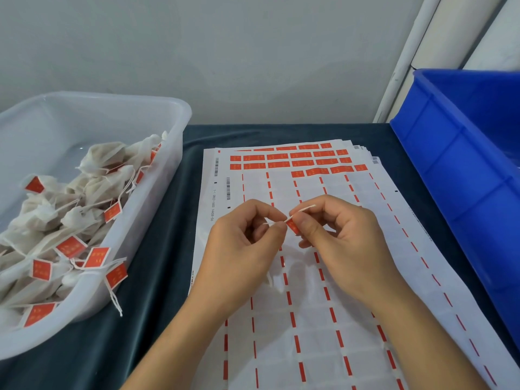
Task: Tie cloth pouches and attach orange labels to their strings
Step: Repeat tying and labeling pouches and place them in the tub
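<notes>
Over sheets [309,319], label [292,227] (pinched) between hands.

Over at nine o'clock a translucent whitish tub [180,128] holds off-white cloth pouches [101,159], each with a white string and an orange-red label [70,246] printed with tiny paler marks. The table covering [146,271] is a dark teal. In the middle lie white label sheets [351,319], crossed by dashed orange-red lines where labels have been peeled, with solid orange-red rows [289,160] left toward twelve o'clock and black barcodes [228,188] along the edge. A small orange-red label [292,226] on a white string [306,208] shows at the centre. At three o'clock stands a bright blue crate [464,164]. The wall [225,52] behind is pale grey.
</notes>
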Tool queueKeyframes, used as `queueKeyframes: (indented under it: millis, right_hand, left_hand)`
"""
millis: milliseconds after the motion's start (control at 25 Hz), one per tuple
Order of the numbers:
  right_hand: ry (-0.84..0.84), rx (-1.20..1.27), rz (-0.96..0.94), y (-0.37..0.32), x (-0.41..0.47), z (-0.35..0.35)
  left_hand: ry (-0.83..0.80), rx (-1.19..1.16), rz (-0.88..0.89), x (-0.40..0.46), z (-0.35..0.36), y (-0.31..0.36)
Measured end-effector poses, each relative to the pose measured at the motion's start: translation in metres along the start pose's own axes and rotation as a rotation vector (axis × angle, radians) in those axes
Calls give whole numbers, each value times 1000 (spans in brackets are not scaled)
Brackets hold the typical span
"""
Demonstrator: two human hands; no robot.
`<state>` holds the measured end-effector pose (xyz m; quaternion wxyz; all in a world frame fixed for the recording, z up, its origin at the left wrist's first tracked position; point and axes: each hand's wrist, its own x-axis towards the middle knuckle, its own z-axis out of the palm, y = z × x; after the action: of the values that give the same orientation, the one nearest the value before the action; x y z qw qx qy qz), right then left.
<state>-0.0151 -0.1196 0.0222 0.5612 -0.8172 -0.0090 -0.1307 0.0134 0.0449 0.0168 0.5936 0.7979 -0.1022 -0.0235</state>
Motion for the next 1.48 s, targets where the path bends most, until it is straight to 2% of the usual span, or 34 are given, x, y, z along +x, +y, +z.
queueKeyframes:
  millis: [1240,1360,1480]
  right_hand:
    - [-77,46,-87,2,-5,-1]
    - [-49,31,-101,3,-5,2]
    - [18,34,-115,3,-4,3]
  left_hand:
    - [-138,-82,75,-2,-2,2]
    - [-109,-17,96,-4,-1,3]
    - [-78,186,138,-4,-8,6]
